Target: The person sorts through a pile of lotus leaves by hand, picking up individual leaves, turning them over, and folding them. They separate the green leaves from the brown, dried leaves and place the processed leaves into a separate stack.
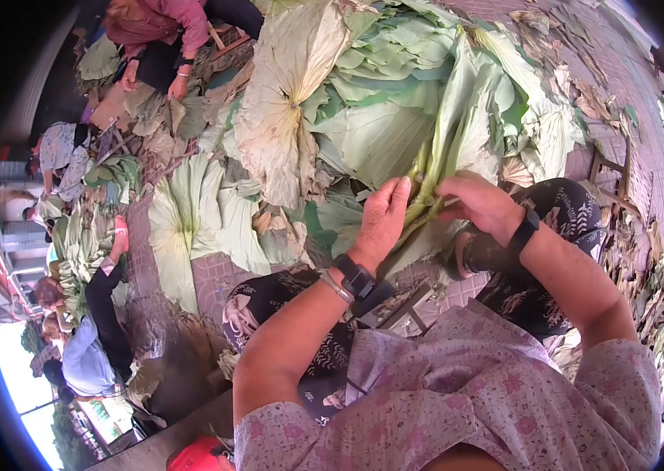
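A folded bundle of green lotus leaves (pixel 451 110) stands up in front of me, its thick ribbed base tapering down between my knees. My left hand (pixel 385 216) is closed round the left side of that base, with the thumb pointing up. On the other side, my right hand (pixel 481 200) bends its fingers against the base and pinches it; the fingertips are partly hidden. Just beyond lies a stack of pale green lotus leaves (pixel 395 55). A dry tan leaf (pixel 289 102) spreads out to its left, and another pale leaf (pixel 183 224) lies on the paving.
A person in a pink shirt (pixel 155 31) sits at the upper left. More people, one in a light blue shirt (pixel 89 357), are at the left among leaf piles. Dry leaf scraps (pixel 650 259) litter the right side. A red object (pixel 200 455) lies at the bottom edge.
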